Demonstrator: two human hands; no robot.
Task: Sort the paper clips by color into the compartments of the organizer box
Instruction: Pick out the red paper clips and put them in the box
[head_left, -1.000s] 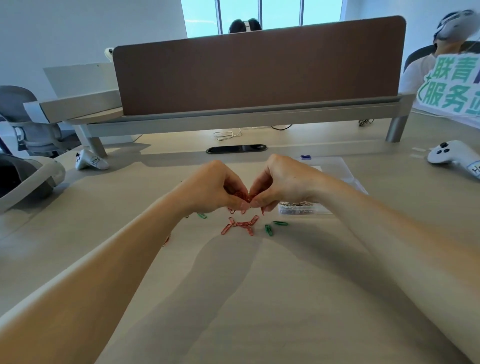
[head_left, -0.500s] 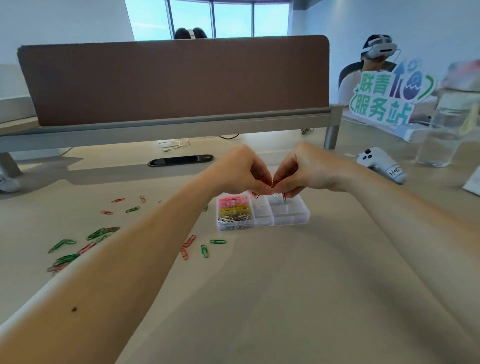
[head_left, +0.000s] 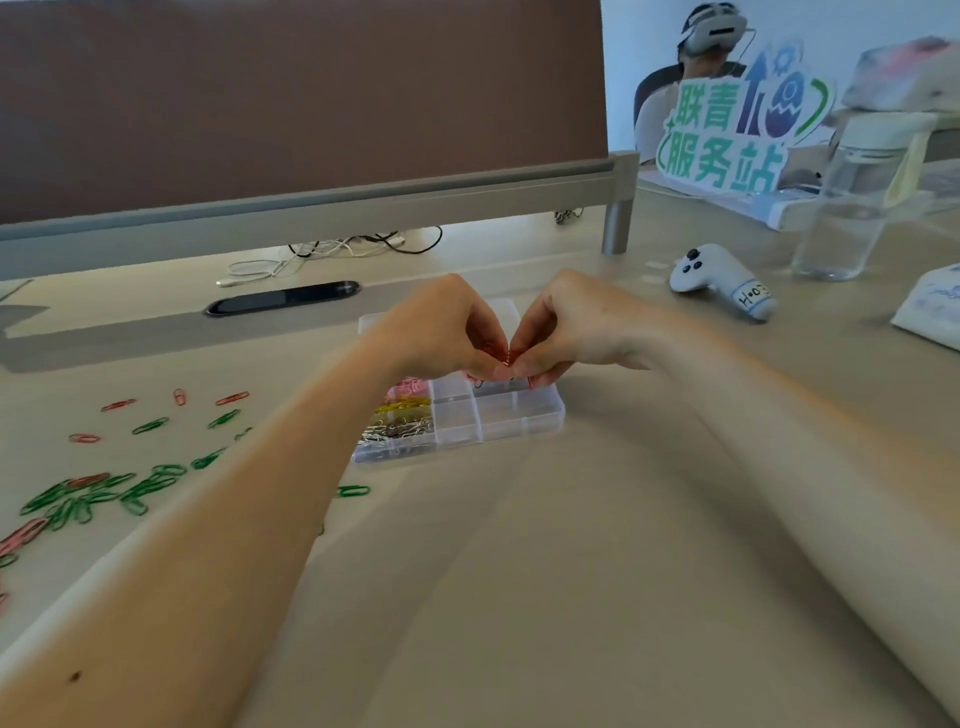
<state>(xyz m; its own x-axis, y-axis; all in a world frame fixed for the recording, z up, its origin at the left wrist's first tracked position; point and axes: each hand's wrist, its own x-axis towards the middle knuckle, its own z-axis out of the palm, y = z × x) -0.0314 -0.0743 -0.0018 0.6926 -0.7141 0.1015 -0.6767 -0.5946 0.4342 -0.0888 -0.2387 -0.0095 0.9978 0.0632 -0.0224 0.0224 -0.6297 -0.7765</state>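
Note:
My left hand (head_left: 447, 332) and my right hand (head_left: 566, 327) meet fingertip to fingertip just above the clear organizer box (head_left: 519, 421), and together they pinch a small bunch of red paper clips (head_left: 501, 356). The box's left column holds pink clips (head_left: 410, 387), yellow clips (head_left: 402, 406) and silver clips (head_left: 397, 431). A few red clips lie in a far compartment under my fingers. Loose green clips (head_left: 104, 493) and red clips (head_left: 231, 399) are scattered on the desk to the left.
A brown divider panel on a grey rail (head_left: 311, 208) crosses the back of the desk. A white controller (head_left: 722, 283), a clear water bottle (head_left: 857, 208), a tissue pack (head_left: 935, 309) and a sign stand to the right. Cables (head_left: 322, 254) lie behind.
Both hands, still pinching the red clips, have moved from above the loose clips on the desk to just over the organizer box. The camera has turned right and dipped.

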